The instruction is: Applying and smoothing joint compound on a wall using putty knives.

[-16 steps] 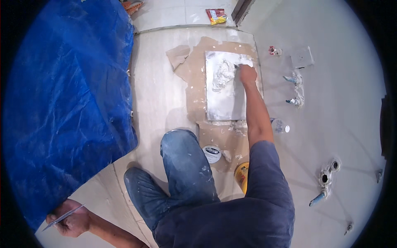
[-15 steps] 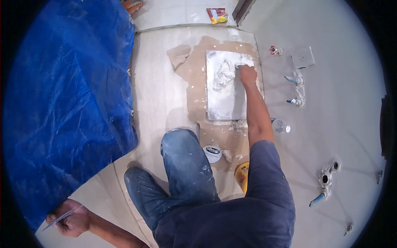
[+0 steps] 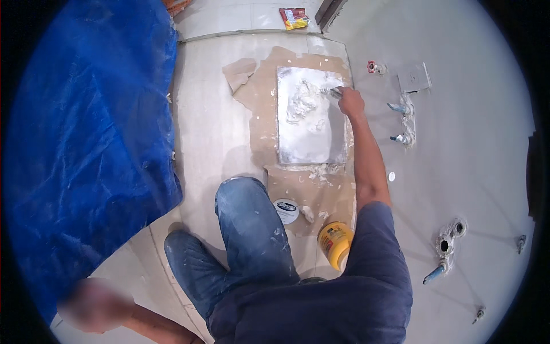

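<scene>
My right hand (image 3: 352, 103) is closed on a putty knife (image 3: 333, 92). The knife's blade reaches the right side of a mound of white paste (image 3: 302, 103). Under the paste lies a flat rectangular board (image 3: 312, 148), smeared white, on torn brown cardboard (image 3: 264, 129). Far from it, at the lower left by the edge of the blue tarp, is my left hand (image 3: 94, 307). It is blurred, so its fingers and anything in them cannot be made out.
A blue tarp (image 3: 97, 132) covers the left side. Near my knees are a round white lid (image 3: 286, 211) and a tilted yellow tub (image 3: 334, 241). Pipe stubs (image 3: 408, 117) and a red valve handle (image 3: 372, 67) stick out of the right wall. A red-yellow packet (image 3: 294, 19) lies at the far end.
My right hand has shifted slightly to the right with the putty knife, and the paste mound is more spread out. My left hand, earlier holding a thin flat blade, is now blurred.
</scene>
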Demonstrator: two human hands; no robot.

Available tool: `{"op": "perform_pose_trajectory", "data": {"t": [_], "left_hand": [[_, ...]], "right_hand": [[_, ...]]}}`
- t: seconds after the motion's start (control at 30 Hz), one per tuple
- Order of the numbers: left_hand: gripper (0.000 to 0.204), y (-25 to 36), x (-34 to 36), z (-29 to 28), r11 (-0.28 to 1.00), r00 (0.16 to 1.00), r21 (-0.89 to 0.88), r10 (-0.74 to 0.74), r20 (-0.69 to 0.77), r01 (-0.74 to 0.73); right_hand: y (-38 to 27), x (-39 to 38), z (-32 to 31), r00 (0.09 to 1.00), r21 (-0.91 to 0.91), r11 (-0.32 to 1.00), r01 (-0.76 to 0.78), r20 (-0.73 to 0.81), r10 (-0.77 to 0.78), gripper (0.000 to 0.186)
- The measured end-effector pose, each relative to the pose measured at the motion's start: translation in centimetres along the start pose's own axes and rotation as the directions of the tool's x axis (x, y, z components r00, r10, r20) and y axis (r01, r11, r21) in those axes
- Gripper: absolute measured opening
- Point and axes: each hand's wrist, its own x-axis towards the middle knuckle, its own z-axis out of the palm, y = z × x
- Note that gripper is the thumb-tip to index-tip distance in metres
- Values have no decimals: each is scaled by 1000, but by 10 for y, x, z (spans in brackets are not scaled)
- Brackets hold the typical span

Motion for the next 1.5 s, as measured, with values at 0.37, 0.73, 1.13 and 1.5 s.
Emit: {"op": "perform_pose_trajectory", "data": {"t": [0.37,0.73,1.13,1.5], "left_hand": [[27,8,11,-20,812,964,565,244,-106,-143],[26,7,5,-2,981,972,178,114,-208,-77],[27,-5,-14,42,972,984,204,139,-110,-114],[33,2,-16,16,986,999,165,-7,-43,14]], "right_hand": [[-16,33,46,992,-87,994,-61,103,70,46],[-4,-38,30,914,-194,916,352,279,-293,54],[49,-111,115,624,625,173,-762,634,456,25],[-34,-84,120,662,798,-194,-570,586,468,29]]}}
